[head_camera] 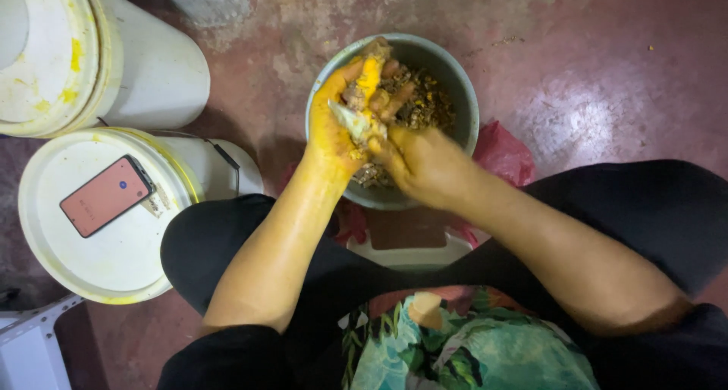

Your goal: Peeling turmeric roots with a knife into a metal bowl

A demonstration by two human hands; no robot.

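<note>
In the head view, a yellow root piece (369,83) is gripped in the yellow-stained left hand (334,125) above a grey bowl (455,79) of peelings on the red floor (591,79). The blurred right hand (425,162) is pressed against it, fingers curled; anything held cannot be told. A phone (106,195) is seen on 1 of 2 white buckets (114,261).

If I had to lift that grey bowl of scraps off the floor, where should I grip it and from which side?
Likely best by the rim of the grey bowl, on its right and far edges. The round lip is bare there, while the left hand and right hand, holding a yellow root, cover the near-left side. Come from above; two opposite rim points should keep it level.
</note>
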